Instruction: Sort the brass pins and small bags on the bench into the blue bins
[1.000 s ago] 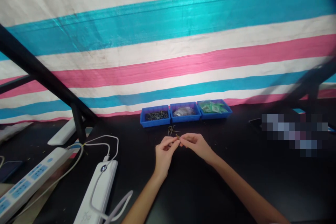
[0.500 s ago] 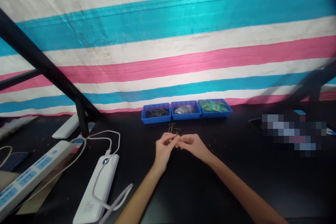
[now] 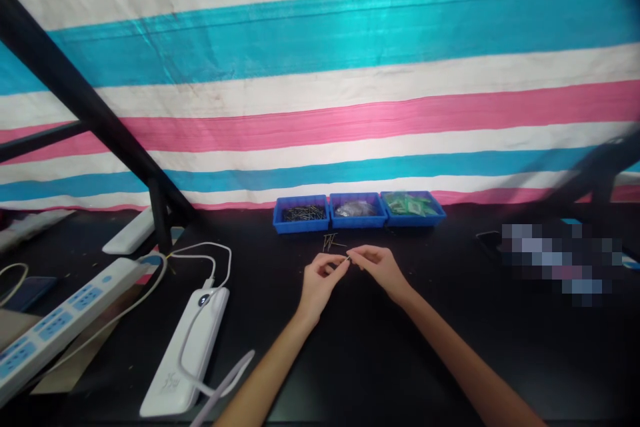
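Both hands meet over the black table (image 3: 350, 360), just in front of a few loose screws (image 3: 331, 242). The thumb and forefinger of my left hand (image 3: 320, 280) pinch a small thin metal piece that looks like a screw (image 3: 347, 258). My right hand (image 3: 384, 271) has its fingertips closed at the other end of that piece; what else they may hold is too small to see. Behind the loose screws stand three blue trays: a tray of dark screws (image 3: 301, 228), a tray of clear plastic pieces or bags (image 3: 357, 221) and a tray of green packets (image 3: 415, 220).
On the left lie a white power bank (image 3: 185, 353) with a cable, a long power strip (image 3: 65, 320) and another white block (image 3: 131, 232). A black metal frame (image 3: 100, 113) slants at the left. A phone (image 3: 489, 240) lies at the right. A striped sheet (image 3: 320, 100) hangs behind.
My fingertips have drawn slightly apart, so the thin piece shows between them at a different tilt. The view has shifted a little; trays and loose screws stay put.
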`<state>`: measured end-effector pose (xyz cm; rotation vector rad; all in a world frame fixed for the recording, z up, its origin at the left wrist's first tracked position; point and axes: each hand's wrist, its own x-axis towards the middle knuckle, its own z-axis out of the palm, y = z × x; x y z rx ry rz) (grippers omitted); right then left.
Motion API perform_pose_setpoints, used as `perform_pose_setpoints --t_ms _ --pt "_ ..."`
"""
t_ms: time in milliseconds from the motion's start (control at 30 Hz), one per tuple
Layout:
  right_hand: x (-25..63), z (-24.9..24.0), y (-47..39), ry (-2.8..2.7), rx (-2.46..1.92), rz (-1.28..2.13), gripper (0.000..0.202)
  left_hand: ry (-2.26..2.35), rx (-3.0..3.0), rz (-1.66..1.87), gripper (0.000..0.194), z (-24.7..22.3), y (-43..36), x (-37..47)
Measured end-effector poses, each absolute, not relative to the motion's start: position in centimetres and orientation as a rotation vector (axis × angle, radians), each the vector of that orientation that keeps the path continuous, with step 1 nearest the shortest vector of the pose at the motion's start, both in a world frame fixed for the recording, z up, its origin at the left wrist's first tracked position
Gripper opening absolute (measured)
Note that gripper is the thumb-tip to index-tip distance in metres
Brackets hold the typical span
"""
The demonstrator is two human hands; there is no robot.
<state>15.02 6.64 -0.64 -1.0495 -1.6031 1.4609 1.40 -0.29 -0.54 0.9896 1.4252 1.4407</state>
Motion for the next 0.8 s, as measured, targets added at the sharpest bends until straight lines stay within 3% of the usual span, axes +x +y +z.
perform_pose_setpoints --t_ms 300,567,667,800 --pt "13.2 -0.3 8.5 -1.638 -0.947 1.515 0.036 1.431 0.830 1.706 0.029 -0.1 -0.5 0.4" --pt "9.4 3.3 11.0 -1.726 -0.590 1.504 0.036 1.404 0.861 1.664 0.032 -1.1 -0.3 0.1" --pt "10.5 3.0 10.9 -1.847 -0.646 1.372 0.026 1.381 0.843 1.643 0.033 -1.2 -0.3 0.3" --pt "13.3 0.6 11.0 -2.181 -0.849 0.942 0.018 1.362 0.847 1.608 0.034 -1.0 -0.4 0.7"
